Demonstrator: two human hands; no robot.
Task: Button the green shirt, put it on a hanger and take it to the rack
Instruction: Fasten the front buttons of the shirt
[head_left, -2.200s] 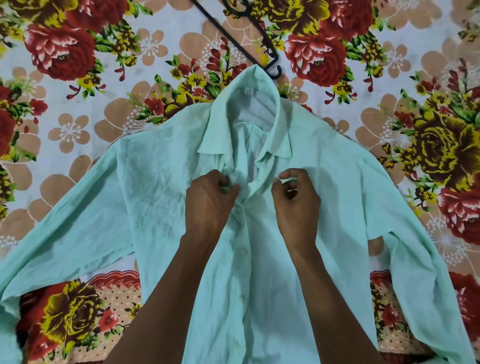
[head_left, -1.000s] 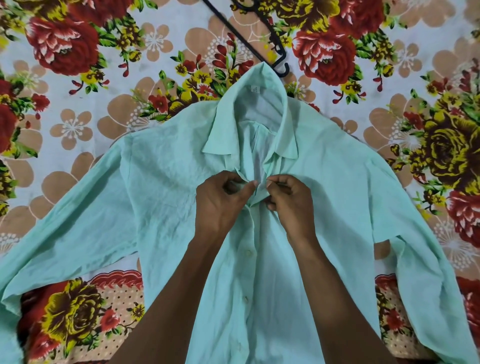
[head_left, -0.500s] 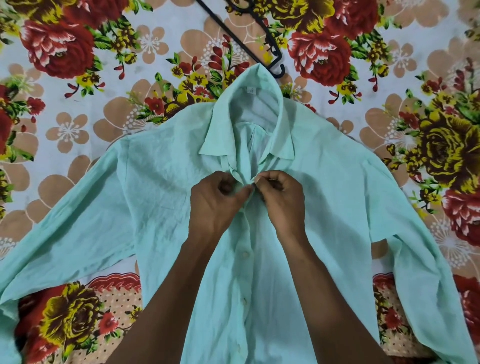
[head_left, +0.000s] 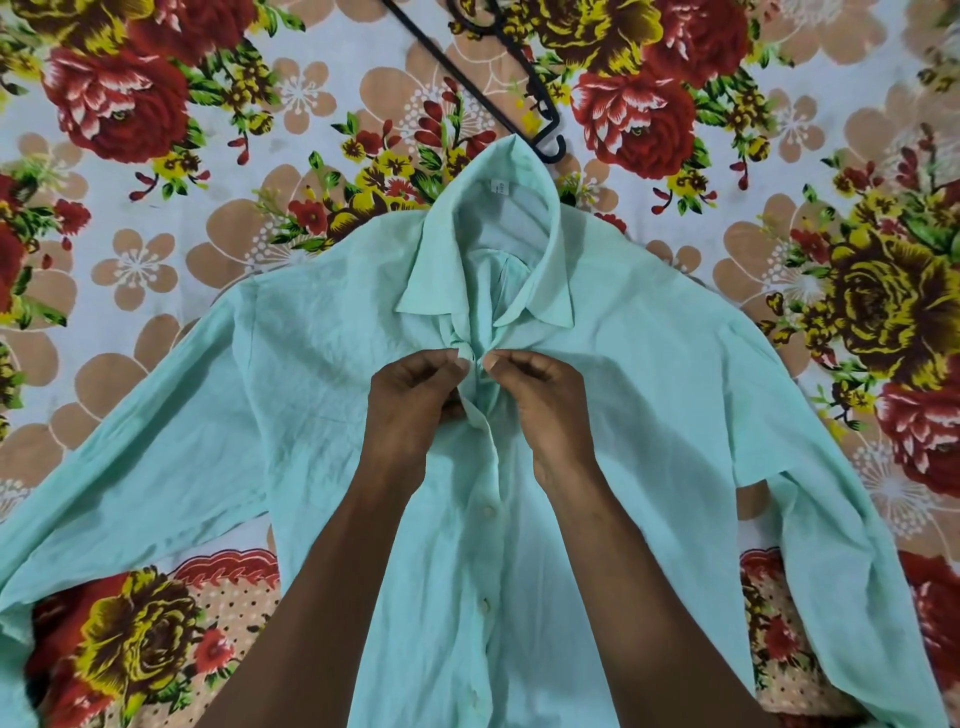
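The pale green shirt (head_left: 322, 415) lies face up on a flowered sheet, sleeves spread to both sides and collar pointing away from me. Several buttons down its front placket are fastened. My left hand (head_left: 415, 400) pinches the left edge of the placket just under the collar. My right hand (head_left: 545, 400) pinches the right edge opposite it, fingertips almost touching the left hand's. The fabric bunches between them, and the button there is hidden. A black plastic hanger (head_left: 524, 98) lies beyond the collar, partly cut off by the top edge.
The flowered bed sheet (head_left: 156, 218) covers the whole surface around the shirt. The hanger's end almost touches the back of the collar. No rack is in view.
My hands came together from slightly apart and now meet at the top of the placket under the collar, gathering the fabric there. The shirt and hanger have stayed put.
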